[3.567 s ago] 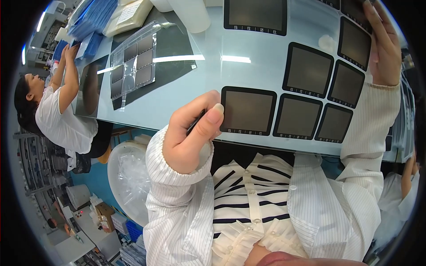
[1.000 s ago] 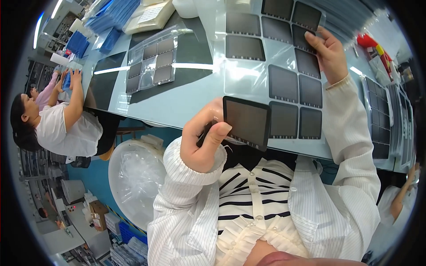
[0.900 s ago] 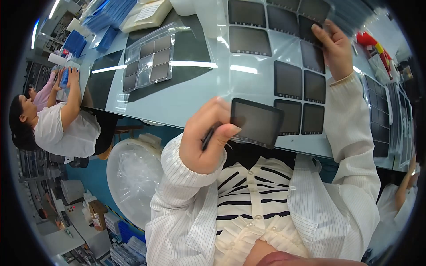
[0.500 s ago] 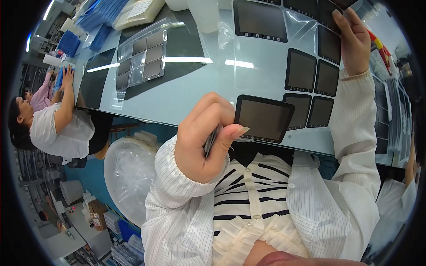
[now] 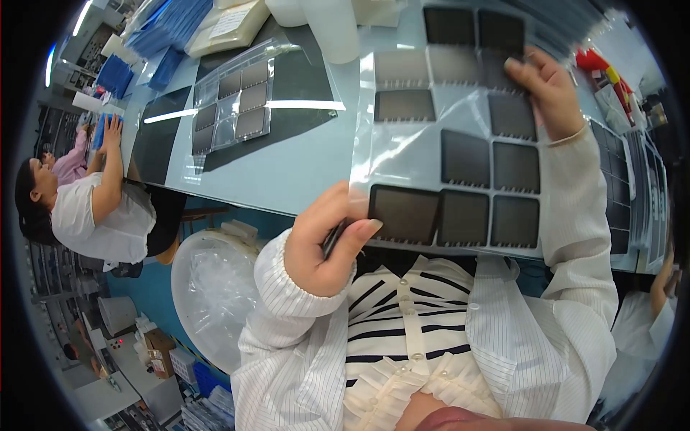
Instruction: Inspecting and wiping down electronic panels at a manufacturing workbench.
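A clear plastic tray [image 5: 402, 159] with dark rectangular panels [image 5: 514, 167] in several of its pockets is tilted up in front of me. My left hand [image 5: 323, 241] is closed at its lower left corner, fingers partly behind the sheet and thumb near the edge of the corner panel [image 5: 404, 214]. A thin dark object [image 5: 333, 239], too hidden to name, sits in the curl of the same hand. My right hand [image 5: 552, 93] grips the tray's upper right side, with the thumb over a panel. Motion blurs the tray's upper part.
Another clear tray with dark panels [image 5: 251, 95] lies on a dark sheet at the table's left. Blue packets [image 5: 169, 32] and a white cylinder [image 5: 332, 29] stand behind. A white bin of plastic film [image 5: 215, 291] is below left; a co-worker [image 5: 93, 194] sits beyond. Stacked trays [image 5: 632, 187] are right.
The tray has come up and tilted towards me. The panel that was loose at my left fingertips now sits at the tray's lower left corner. My right hand has moved down and left.
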{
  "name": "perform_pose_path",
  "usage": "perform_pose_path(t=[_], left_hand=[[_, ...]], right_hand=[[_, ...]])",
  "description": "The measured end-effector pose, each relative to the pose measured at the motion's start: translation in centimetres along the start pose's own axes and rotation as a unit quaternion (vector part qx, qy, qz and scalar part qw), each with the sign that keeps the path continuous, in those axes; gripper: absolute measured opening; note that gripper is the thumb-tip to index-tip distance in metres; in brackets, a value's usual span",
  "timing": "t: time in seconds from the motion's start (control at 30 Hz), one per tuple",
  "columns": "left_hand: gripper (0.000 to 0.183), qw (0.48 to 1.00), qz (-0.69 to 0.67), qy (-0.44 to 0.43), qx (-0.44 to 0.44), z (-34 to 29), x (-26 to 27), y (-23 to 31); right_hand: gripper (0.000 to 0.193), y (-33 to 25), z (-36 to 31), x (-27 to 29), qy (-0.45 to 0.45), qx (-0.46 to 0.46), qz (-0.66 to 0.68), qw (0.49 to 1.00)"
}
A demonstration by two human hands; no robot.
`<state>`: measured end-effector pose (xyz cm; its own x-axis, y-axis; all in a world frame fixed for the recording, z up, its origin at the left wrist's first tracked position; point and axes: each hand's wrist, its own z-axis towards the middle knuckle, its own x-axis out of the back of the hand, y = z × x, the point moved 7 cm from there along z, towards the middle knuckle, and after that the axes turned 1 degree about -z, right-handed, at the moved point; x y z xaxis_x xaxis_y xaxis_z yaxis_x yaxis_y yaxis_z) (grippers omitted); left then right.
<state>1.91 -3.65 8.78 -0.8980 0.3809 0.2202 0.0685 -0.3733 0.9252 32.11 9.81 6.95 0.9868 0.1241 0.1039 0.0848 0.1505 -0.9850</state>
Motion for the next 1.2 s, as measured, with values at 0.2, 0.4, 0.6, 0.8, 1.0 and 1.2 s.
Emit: perform_pose_path(t=[0.2, 0.4, 0.6, 0.8, 1.0, 1.2], left_hand=[[0.008, 0.984, -0.071, 0.052, 0.153, -3.2, -1.3, -4.3], [0.013, 0.988, 0.0, -0.003, 0.155, -3.3, -1.3, -4.6], [0.02, 0.987, -0.031, 0.0, 0.156, -3.1, -1.7, -4.7], [0.023, 0.941, -0.228, 0.114, 0.223, -3.7, 0.2, -6.5], [0.029, 0.964, -0.041, 0.185, 0.185, -3.5, 3.4, -4.8], [0.041, 0.913, -0.314, 0.172, 0.195, -4.6, 3.1, -4.7]], right_hand=[[0.046, 3.4, -3.3, -2.5, 0.07, -0.074, -0.292, 0.951], [0.057, -3.4, -6.0, -9.5, -0.098, 0.115, -0.225, 0.963], [0.026, -1.2, -10.9, -16.1, -0.258, 0.011, -0.104, 0.96], [0.013, -3.1, -11.4, -16.3, -0.294, 0.169, 0.037, 0.94], [0.01, -0.2, -11.3, -16.8, -0.285, 0.027, 0.034, 0.958], [0.011, -1.6, -11.5, -17.4, -0.252, 0.074, 0.036, 0.964]])
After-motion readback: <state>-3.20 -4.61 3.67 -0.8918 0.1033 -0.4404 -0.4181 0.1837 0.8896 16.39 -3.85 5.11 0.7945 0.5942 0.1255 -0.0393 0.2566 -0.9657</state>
